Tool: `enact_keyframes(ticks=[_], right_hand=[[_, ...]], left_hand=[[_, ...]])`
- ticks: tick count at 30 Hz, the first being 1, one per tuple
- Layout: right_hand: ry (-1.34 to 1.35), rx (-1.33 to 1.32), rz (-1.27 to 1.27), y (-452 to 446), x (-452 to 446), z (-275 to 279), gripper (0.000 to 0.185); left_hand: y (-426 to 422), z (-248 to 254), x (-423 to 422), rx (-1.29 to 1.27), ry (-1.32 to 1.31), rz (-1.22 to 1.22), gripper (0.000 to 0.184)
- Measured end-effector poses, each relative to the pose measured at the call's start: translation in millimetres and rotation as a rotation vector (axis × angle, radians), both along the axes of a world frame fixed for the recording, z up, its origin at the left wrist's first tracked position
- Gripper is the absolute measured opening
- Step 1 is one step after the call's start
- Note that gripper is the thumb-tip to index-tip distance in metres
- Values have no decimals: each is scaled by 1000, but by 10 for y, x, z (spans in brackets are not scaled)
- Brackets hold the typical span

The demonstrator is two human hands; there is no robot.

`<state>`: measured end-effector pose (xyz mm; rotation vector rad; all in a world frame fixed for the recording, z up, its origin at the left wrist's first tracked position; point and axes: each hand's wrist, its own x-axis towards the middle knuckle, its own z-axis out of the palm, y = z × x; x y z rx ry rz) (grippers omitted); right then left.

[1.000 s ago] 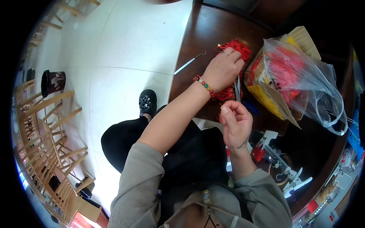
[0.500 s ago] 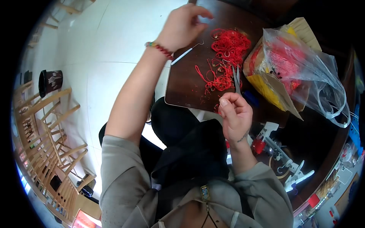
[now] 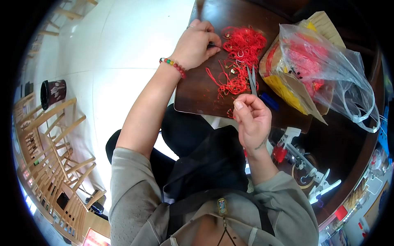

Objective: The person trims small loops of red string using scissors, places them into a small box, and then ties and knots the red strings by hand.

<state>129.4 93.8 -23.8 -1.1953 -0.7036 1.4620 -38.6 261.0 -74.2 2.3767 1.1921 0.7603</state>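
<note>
My left hand (image 3: 197, 47) is closed at the left part of the dark table (image 3: 197, 98), fingertips curled near a small dark item; what it holds is hidden. A beaded bracelet is on that wrist. To its right lies a tangled heap of red cords (image 3: 244, 45) with small gold-coloured pieces. My right hand (image 3: 254, 119) pinches a thin red cord (image 3: 230, 112) at the table's front edge. Just beyond it, the scissors (image 3: 253, 82) point away from me with their blades slightly apart; their handles are hidden. A blue object (image 3: 269, 101) lies beside my right hand.
An open cardboard box (image 3: 283, 88) with a clear plastic bag (image 3: 349, 82) and red items stands right of the cords. A white clamp-like stand (image 3: 301, 158) is below the table's right side. Wooden chairs (image 3: 53, 164) and a dark bin (image 3: 53, 93) are at far left.
My left hand has moved off the red heap, leftward, then down onto the table where the white-handled hook lay; the hook no longer shows. My right hand keeps its pinch almost in place.
</note>
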Motion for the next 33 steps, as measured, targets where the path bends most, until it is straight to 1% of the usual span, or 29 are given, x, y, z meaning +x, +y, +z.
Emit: enact_keyframes(ticks=[5,8,11,14,17,19,21,23,29,33], right_hand=[[5,13,-5,22,-13,-25,7],[12,33,-34,50,-32,-3,7],[40,68,-77,108,-50,21,7],[54,115,-114,193,-131,136,7],[42,214,-114,299,-307,220,7],[42,304,-101,365,-462,238,7],[25,332,-45,424,-592,291,8],[10,347,-21,452,-693,321,9],[-46,377,-14,527,-850,420,10],[-113,386,11,556,-945,473,9]], left_hand=[[13,-18,42,42,31,-41,7],[15,13,72,70,101,-70,9],[-42,10,45,98,-73,-49,8],[-319,413,-66,-929,-739,70,15],[-688,604,-195,-1220,-1438,-25,24],[-870,652,-229,-1270,-1655,-57,26],[-960,614,-263,-1227,-1784,-232,24],[-998,626,-284,-1194,-1854,-186,21],[-943,684,-413,-1116,-1813,-197,21],[-939,614,-467,-1040,-1810,-193,21]])
